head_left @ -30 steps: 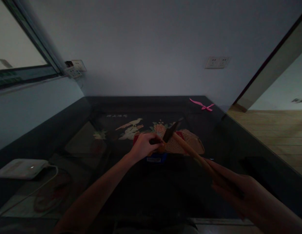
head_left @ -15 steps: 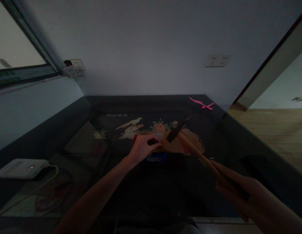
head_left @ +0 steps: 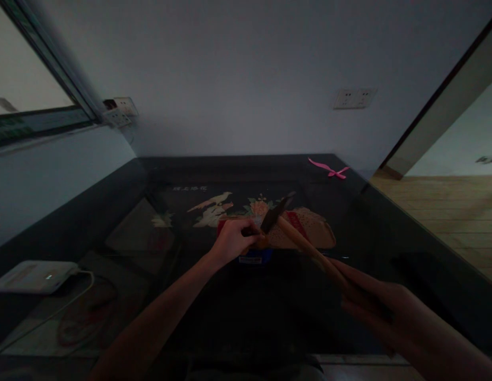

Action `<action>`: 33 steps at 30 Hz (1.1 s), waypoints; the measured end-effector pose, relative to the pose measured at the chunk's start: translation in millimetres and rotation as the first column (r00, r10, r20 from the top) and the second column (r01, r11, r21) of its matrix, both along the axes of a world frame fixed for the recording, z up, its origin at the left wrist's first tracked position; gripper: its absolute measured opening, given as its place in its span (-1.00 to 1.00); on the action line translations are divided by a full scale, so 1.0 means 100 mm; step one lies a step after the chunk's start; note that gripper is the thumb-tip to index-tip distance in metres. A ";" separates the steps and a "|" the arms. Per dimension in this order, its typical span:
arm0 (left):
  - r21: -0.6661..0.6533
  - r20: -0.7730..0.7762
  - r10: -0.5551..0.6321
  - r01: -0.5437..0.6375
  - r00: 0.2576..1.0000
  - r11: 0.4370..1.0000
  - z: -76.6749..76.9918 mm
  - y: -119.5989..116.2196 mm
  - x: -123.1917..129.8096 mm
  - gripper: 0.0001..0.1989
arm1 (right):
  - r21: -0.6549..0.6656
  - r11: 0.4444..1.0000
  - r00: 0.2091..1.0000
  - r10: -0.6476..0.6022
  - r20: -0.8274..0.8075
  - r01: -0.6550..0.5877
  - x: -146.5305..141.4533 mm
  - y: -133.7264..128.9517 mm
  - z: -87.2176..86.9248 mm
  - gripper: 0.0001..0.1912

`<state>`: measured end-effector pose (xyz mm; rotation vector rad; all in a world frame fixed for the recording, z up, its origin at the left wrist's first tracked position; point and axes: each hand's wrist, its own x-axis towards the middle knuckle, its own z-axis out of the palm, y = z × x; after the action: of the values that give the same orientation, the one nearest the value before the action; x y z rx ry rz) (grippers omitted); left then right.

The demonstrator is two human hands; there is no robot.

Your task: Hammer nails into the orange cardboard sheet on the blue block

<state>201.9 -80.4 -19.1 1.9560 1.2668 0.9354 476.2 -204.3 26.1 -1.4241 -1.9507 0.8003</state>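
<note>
My right hand [head_left: 373, 304] is closed round the wooden handle of a hammer [head_left: 305, 246]. Its dark metal head slants just right of my left fingertips. My left hand [head_left: 235, 238] is closed in a pinch over a small orange-brown thing [head_left: 264, 242], too dim to name and partly covered by the fingers. Under and beside it lies a tan, dotted flat piece [head_left: 319, 233] with a red band across it. A blue item [head_left: 256, 258] with a pale label shows just below the left fingertips.
The dark glossy table [head_left: 230, 317] carries a printed bird and flowers. A white device [head_left: 37, 276] with a cable lies at the left, a pink ribbon [head_left: 329, 169] at the far right. A wall [head_left: 238, 95] with sockets [head_left: 354, 99] stands behind.
The hammer head has moved left and slightly up, closer to my left fingertips, and my right hand has shifted left with it. My left hand stays nearly in place.
</note>
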 end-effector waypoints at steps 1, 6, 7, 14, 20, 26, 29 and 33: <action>0.002 0.000 -0.003 0.003 1.000 1.000 0.00 0.00 0.00 -0.96 | -0.004 1.000 1.000 -0.006 0.001 0.006 -0.03 0.01 0.01 -0.48; -0.004 0.032 -0.003 0.003 0.999 1.000 -0.01 -0.01 -0.04 -0.86 | -0.030 0.999 0.996 0.031 0.082 -0.028 -0.10 0.04 0.05 -0.46; -0.012 0.049 -0.005 0.005 0.999 1.000 -0.01 -0.02 -0.04 -0.86 | -0.031 0.999 0.995 0.038 0.089 -0.036 -0.09 0.05 0.05 -0.46; 0.005 0.072 -0.006 0.005 0.997 1.000 -0.02 -0.03 -0.05 -0.82 | -0.078 0.996 0.995 0.051 0.082 -0.045 -0.11 0.05 0.12 -0.44; -0.029 0.126 -0.032 0.036 0.991 0.999 -0.05 -0.01 -0.06 -0.85 | -0.094 0.993 0.992 0.083 0.096 -0.074 -0.16 0.06 0.15 -0.45; -0.049 0.131 -0.011 0.018 0.991 0.999 -0.07 0.00 -0.04 -0.87 | -0.076 0.991 0.992 0.113 0.058 -0.108 -0.15 0.08 0.17 -0.46; -0.027 0.112 0.002 0.001 0.994 1.000 -0.08 0.01 -0.03 -0.86 | -0.058 0.995 0.996 0.083 0.037 -0.081 -0.15 0.07 0.20 -0.47; -0.026 0.130 -0.050 0.053 0.990 0.998 -0.09 0.02 -0.04 -0.89 | -0.067 0.991 0.991 0.121 0.063 -0.117 -0.13 0.06 0.14 -0.46</action>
<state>198.4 -78.2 -28.3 1.8648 1.1456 0.9951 463.1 -198.5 39.6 -1.3979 -2.0946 0.8855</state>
